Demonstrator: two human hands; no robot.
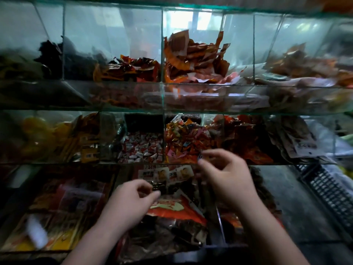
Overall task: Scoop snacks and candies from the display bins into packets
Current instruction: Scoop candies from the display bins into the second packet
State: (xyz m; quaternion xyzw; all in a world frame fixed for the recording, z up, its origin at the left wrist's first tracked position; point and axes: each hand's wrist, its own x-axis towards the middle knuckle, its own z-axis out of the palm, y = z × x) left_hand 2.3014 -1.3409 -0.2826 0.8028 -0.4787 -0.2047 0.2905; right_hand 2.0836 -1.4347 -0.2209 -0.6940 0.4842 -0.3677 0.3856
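Bins of glass rise before you in three tiers, split by upright panes. Orange-brown sachets are heaped in the top centre bin. At the far right, a black slatted crate lies beside the bottom tier.

In the bottom tier, directly under your arms, a red-orange bag lies on darker packets. In the middle tier the centre bin holds bright mixed candies, and the bin to its left holds red-and-white candies.

Your right hand is at the front edge of the mixed-candy bin, forefinger and thumb pinched on a blue-wrapped candy, though blur softens it. Your left hand hovers lower, over the red-orange bag, its fingers curled toward the thumb; you cannot tell whether they hold anything.
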